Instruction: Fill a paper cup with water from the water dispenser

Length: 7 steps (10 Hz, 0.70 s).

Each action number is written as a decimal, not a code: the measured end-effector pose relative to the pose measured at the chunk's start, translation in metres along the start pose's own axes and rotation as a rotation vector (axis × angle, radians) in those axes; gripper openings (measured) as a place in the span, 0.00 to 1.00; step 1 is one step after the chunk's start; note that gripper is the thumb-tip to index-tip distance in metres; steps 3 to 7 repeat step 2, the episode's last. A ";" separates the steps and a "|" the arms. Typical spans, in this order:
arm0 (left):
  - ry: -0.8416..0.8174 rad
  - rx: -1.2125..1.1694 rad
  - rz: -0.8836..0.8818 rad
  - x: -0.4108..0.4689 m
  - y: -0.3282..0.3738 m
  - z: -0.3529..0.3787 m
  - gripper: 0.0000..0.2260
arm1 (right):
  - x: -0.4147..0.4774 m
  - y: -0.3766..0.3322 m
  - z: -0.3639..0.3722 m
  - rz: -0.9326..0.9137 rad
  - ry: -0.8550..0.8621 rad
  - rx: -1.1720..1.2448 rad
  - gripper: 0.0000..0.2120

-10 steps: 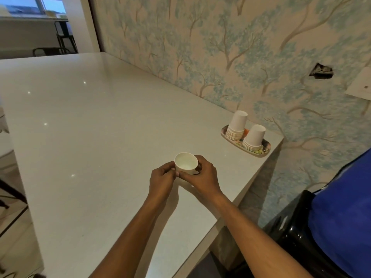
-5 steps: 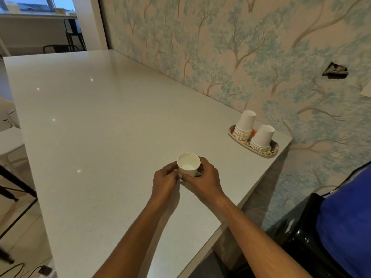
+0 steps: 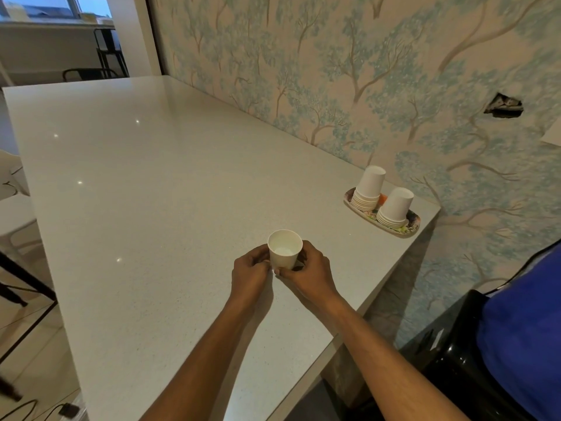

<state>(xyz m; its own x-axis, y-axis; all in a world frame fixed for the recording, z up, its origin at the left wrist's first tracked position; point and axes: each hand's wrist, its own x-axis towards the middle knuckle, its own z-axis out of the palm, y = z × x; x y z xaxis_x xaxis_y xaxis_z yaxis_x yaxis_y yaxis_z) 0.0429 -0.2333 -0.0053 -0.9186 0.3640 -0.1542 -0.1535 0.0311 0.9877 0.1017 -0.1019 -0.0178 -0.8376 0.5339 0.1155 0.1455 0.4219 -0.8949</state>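
1. Both hands close on the paper cup (image 3: 284, 250): your left hand (image 3: 249, 272) pinches its near side, your right hand (image 3: 309, 271) wraps the other.
2. Upright on the counter (image 3: 158, 189), mouth open, it sits between your fingertips, probably steadied for lifting.
3. Spare cup stacks (image 3: 381, 198) stand well apart; the dispenser (image 3: 455, 360) is low right.

Left hand (image 3: 249, 273), right hand (image 3: 306, 270) cupped together

Paper cup (image 3: 284, 250) tilted slightly; hands unmoved.
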 end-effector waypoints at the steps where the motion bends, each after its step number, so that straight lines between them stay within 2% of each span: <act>1: 0.014 0.011 0.004 0.002 -0.006 -0.001 0.21 | 0.001 0.003 -0.005 -0.016 -0.010 -0.015 0.32; 2: 0.066 0.040 -0.024 0.008 -0.008 -0.003 0.20 | 0.001 0.000 -0.009 -0.008 -0.007 -0.008 0.33; 7: 0.066 0.040 -0.024 0.008 -0.008 -0.003 0.20 | 0.001 0.000 -0.009 -0.008 -0.007 -0.008 0.33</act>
